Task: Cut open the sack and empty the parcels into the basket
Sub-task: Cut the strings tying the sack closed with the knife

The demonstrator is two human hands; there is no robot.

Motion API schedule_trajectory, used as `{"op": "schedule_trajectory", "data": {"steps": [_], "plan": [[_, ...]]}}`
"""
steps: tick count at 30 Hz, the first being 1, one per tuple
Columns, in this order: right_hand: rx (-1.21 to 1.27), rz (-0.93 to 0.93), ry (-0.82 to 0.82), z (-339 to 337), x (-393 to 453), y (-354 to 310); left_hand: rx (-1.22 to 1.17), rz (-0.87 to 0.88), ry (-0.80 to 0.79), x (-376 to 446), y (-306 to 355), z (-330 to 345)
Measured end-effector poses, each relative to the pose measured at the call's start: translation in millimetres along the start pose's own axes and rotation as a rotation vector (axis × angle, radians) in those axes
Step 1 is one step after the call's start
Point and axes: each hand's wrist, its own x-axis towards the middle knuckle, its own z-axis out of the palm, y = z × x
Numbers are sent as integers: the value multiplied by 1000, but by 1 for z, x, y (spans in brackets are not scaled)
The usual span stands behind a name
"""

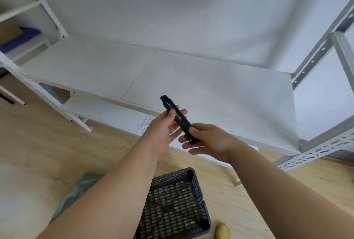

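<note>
- Both hands raised in front of a white shelf (pixel 210 89), sharing one black utility knife (pixel 177 119).
- Left hand (pixel 162 131): palm turned up and inward, fingers loosely curled round the upper half of the knife body, thumb lying across it. A hold, not a tight fist.
- Right hand (pixel 208 141): back of hand toward camera, thumb on top of the knife's lower end, fingers curled underneath. Grips the lower end.
- Knife lies diagonal, upper end pointing up-left past the left fingers, lower end inside the right hand. White lettering on the body, too small to read. Cannot tell whether a blade is out.
- Dark slotted plastic basket (pixel 197 185) on the wooden floor (pixel 47 143), below the forearms, near bottom centre. A few pale thread-like scraps on its bottom; left forearm covers its left side.
- Grey-green blurred material (pixel 80 187) on the floor just left of the left forearm, likely the sack; mostly hidden and out of focus, so cannot confirm or say whether it is cut.
- Yellow rounded object (pixel 223 231) at the bottom edge, right of the basket; cannot tell what it is.
- Perforated metal shelf frame (pixel 314 56) on the right; second white rack (pixel 28 8) on the left with a blue item (pixel 21 37) on it, blurred.
</note>
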Motion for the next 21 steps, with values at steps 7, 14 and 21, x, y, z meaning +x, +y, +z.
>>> {"op": "schedule_trajectory", "data": {"steps": [7,14,21], "plan": [[-36,7,46,103,23,0,-19,82,42,-48,19,-84],[-60,84,213,182,35,4,18,94,55,-90,27,-142],[-240,140,170,214,38,17,45,105,149,-120,13,-167]]}}
